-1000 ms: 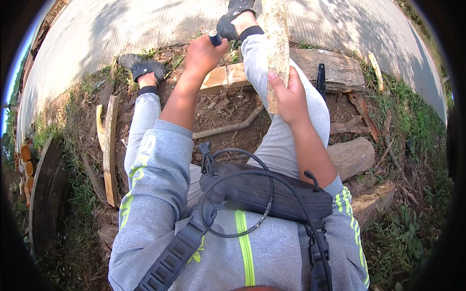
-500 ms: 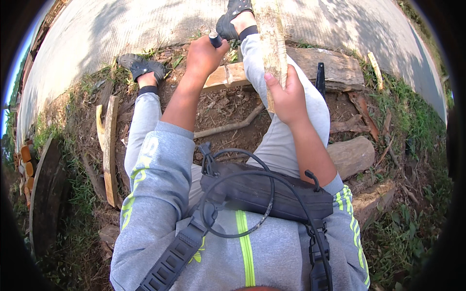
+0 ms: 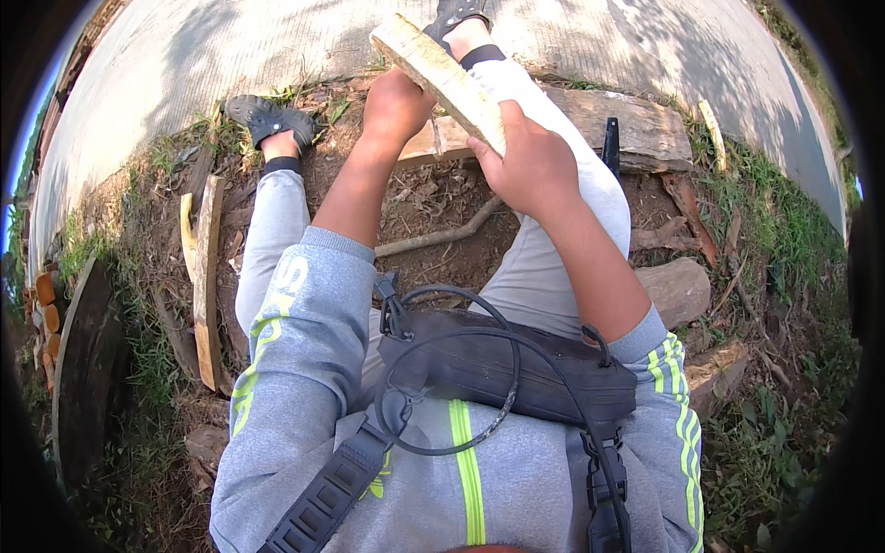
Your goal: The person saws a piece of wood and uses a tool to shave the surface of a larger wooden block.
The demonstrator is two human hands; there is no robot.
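Note:
My right hand (image 3: 535, 161) is wrapped round the lower end of a pale, bark-flecked piece of wood (image 3: 441, 78), which slants up and to the left. My left hand (image 3: 396, 109) is a closed fist just beneath the wood's upper part. The black handle it gripped half a second ago is now hidden behind the fist and wood; any blade or head on it is out of sight. Beneath both hands lies a thick split log (image 3: 636, 129), lying crosswise between my legs and past the right one.
A black, narrow blade-like thing (image 3: 611, 146) stands up beside my right knee. Split sticks (image 3: 208, 276) lie left of my left leg, and a crooked branch (image 3: 442, 238) on the soil. A cut log (image 3: 675, 290) sits at right. Paved road (image 3: 304, 41) runs along the far side.
The piece of wood has swung from nearly upright to a leftward slant, its top coming over toward my left hand. My right hand has turned with it. The black handle has gone from view.

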